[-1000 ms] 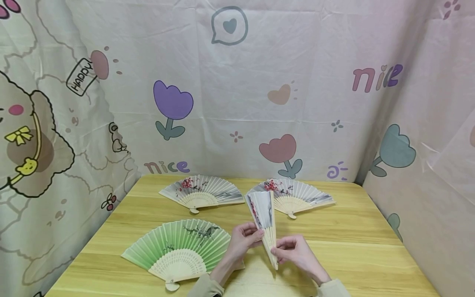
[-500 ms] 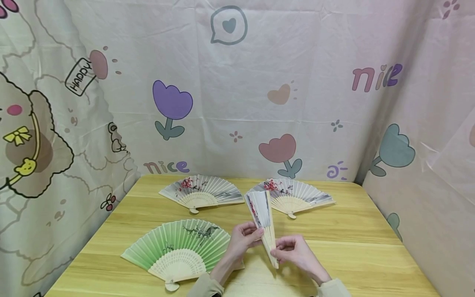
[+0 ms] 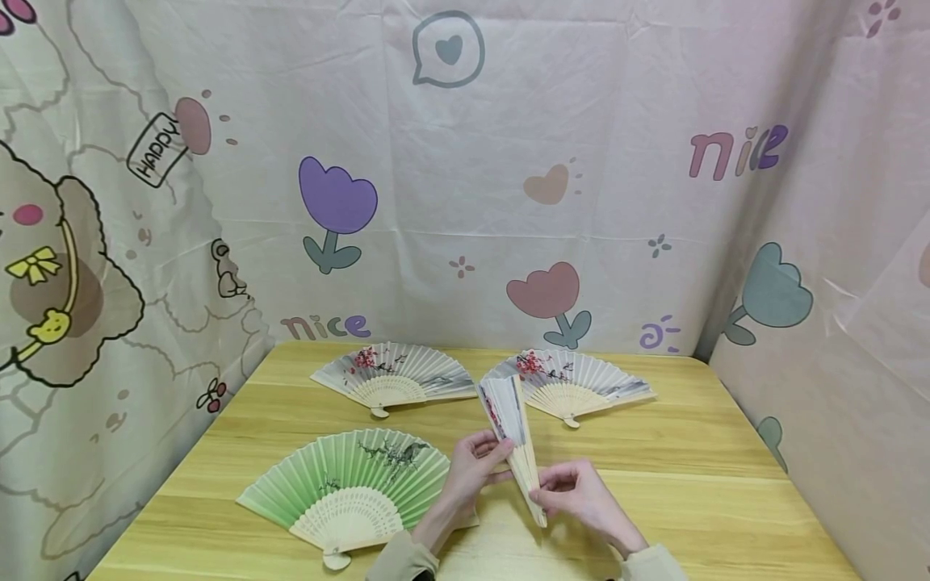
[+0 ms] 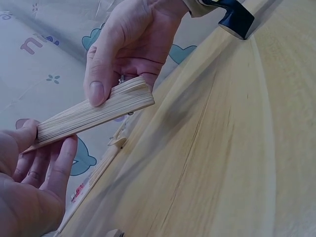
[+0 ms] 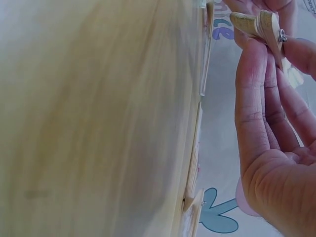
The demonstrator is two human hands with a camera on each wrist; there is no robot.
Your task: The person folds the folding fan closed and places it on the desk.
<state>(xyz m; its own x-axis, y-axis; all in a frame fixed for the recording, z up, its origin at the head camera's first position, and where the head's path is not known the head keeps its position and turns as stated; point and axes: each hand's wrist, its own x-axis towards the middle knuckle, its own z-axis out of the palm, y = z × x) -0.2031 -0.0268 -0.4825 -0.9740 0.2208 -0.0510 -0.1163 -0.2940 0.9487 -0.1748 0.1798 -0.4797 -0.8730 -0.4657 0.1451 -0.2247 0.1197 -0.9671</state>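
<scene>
A nearly folded hand fan, with pale wooden ribs and a white-grey leaf bearing red blossom, is held up between both hands, tilted leftward at its top. My left hand pinches it around mid-length, thumb in front and fingers behind. Lower down, near the pivot end, my right hand pinches the ribs between thumb and fingers. In the left wrist view the stacked ribs lie close together, the right thumb pressed on them. The right wrist view shows the small metal pivot beside the right fingertips.
A green spread fan lies at the front left of the wooden table, partly behind the left forearm. Two spread white-grey fans with red blossom, a left one and a right one, lie at the back. Printed cloth encloses the table.
The held fan has become narrower, its right edge moving left towards the left hand. The left hand has shifted slightly; the right hand stays put.
</scene>
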